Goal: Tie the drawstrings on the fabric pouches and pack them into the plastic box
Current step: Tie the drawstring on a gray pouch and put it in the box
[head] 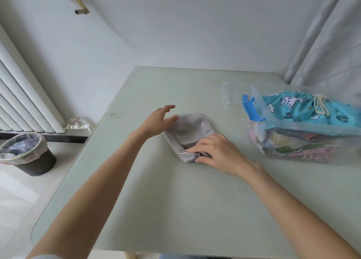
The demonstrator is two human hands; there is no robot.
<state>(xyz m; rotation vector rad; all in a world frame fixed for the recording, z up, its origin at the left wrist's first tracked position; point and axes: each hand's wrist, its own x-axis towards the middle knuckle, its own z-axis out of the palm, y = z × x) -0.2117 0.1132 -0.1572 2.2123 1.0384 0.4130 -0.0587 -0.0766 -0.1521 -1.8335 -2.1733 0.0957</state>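
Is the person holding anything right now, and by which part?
The right hand pinches the grey pouch at its gathered drawstring end; the left hand is open at its far edge.

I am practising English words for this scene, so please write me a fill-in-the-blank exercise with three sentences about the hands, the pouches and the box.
1. The right hand presses the gathered end of the ____ pouch on the table.
2. The left hand, with straight fingers, holds ____.
3. The top pouch in the plastic box is blue and printed with ____.

Missing words: grey; nothing; unicorns
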